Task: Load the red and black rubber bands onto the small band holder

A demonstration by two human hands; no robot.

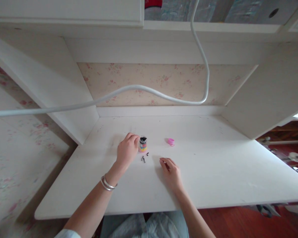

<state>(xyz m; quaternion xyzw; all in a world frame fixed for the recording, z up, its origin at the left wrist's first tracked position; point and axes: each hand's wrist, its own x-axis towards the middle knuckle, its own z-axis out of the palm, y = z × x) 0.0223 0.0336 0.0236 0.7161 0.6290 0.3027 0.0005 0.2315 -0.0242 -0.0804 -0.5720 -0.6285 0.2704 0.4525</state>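
Observation:
A small clear jar (143,145) stands upright on the white table, filled with small coloured pieces in pink, yellow and blue, with black ones at the top. My left hand (127,149) is closed at the jar's left side, its fingertips against the upper edge; the thumb is hidden. Just in front of the jar lie several small dark pieces (143,159), too small to name. My right hand (172,172) hovers low over the table, right of those pieces, its fingers curled and pinched; what they hold, if anything, cannot be made out. A pink lid (171,142) rests behind it.
A white cable (136,87) hangs across the view above the table (213,172). White side panels (265,89) flank the table, with a shelf overhead (64,13). Flowered wallpaper (161,81) covers the back. Red flooring (221,221) shows below the front edge.

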